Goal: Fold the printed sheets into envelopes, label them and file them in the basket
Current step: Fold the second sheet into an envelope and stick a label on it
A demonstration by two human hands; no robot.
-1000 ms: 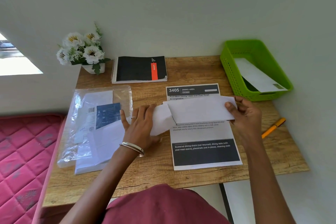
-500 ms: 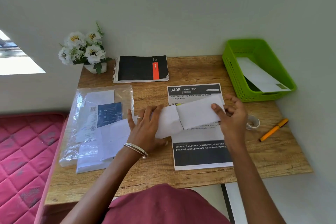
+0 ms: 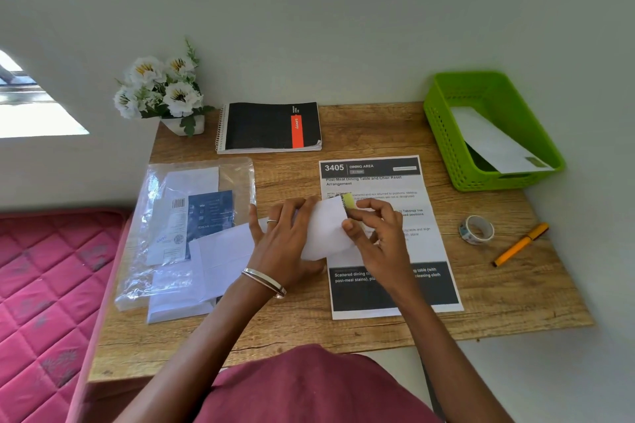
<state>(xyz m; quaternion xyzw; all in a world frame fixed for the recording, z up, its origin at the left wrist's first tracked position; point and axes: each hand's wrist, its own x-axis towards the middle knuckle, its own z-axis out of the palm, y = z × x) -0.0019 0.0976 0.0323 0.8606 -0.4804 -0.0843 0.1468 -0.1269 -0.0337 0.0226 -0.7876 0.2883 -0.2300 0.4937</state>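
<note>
White folded sheet point(image 3: 326, 230) between left hand point(image 3: 285, 244) and right hand point(image 3: 378, 244) grip

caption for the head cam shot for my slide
Both hands, left and right, hold a white envelope over a printed sheet, green basket nearby.

**Readable text on the desk**

We read most from the printed sheet point(image 3: 388, 182) lying flat toward the right half of the desk. Its dark header band gives "3405" and "DINING AREA". Below, in bold: "Post-Meal Dining Table and Chair Reset Arrangement". Small body lines are too fine for us. Its dark bottom band reads in part "Scattered dining…", "table (with post-meal stains)", "cleaning cloth"; a hand covers the middle.

On the notebook point(image 3: 271, 125) at the back edge, the red strip carries a brand word we cannot make out.

The plastic packet point(image 3: 192, 213) near the left edge shows a barcode; its print is illegible.
</note>
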